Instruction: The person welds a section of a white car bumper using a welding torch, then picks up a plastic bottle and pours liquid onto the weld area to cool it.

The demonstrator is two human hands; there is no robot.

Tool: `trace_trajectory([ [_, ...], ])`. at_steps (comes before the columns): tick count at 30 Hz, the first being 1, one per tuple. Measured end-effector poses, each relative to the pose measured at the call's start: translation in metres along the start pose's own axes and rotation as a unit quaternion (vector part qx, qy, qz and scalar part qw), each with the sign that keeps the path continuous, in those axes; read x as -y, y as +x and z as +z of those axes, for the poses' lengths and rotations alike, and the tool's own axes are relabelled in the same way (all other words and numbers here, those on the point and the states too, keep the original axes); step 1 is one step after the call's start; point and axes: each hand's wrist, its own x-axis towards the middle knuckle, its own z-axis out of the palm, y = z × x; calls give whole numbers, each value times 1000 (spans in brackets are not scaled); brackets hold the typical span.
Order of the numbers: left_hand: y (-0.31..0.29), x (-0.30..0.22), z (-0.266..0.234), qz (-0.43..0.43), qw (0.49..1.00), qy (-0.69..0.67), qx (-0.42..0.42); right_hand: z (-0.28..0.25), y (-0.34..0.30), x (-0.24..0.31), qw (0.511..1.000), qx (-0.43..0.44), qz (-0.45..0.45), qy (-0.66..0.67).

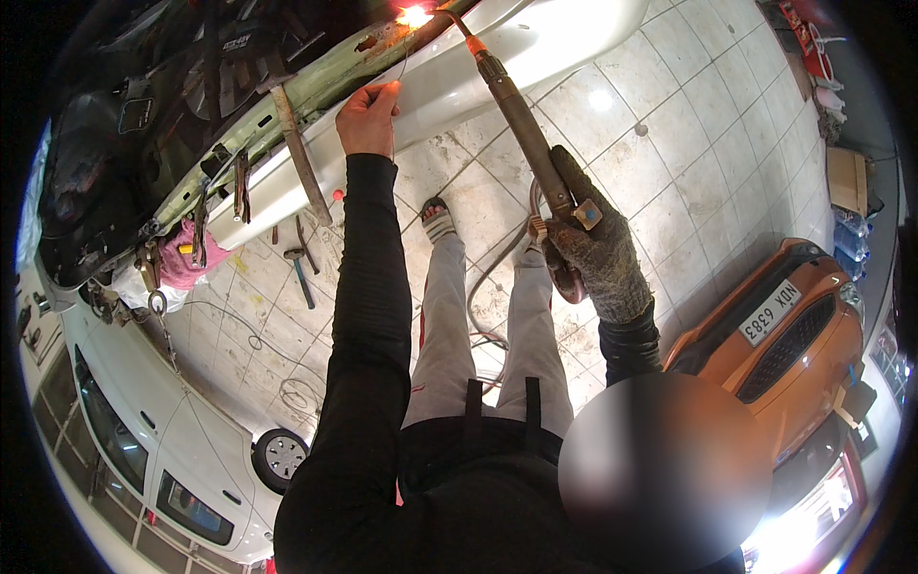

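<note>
My right hand (598, 244), in a dark grey work glove, is closed around the handle of a gas welding torch (521, 124). Its bent tip points to a bright flame (414, 16) at the car's sill. My left hand (370, 117) is bare, its fingers pinched on a thin filler rod (404, 59) that runs up toward the glow. Around the flame the metal of the body sill (335, 88) looks rusty and glows orange. Nearer me along the sill runs a white painted panel (449, 91). A hose hangs below the torch.
A wooden-handled hammer (298, 153) hangs across the sill, left of my forearm. Locking pliers (242, 187) and a pink cloth (191, 253) sit farther left. Another hammer (300, 277) and cables lie on the tiled floor (669, 124). A white car (172, 411) and an orange car (794, 325) stand behind.
</note>
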Motion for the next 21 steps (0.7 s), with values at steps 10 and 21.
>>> trace_trajectory([
  [10, 0, 1, 0, 12, 1000, -15, -1, 1, -1, -1, 999, 4, 7, 42],
  [21, -3, -7, 4, 0, 1000, 1, -13, -2, 0, 1, 1000, 13, 6, 11],
])
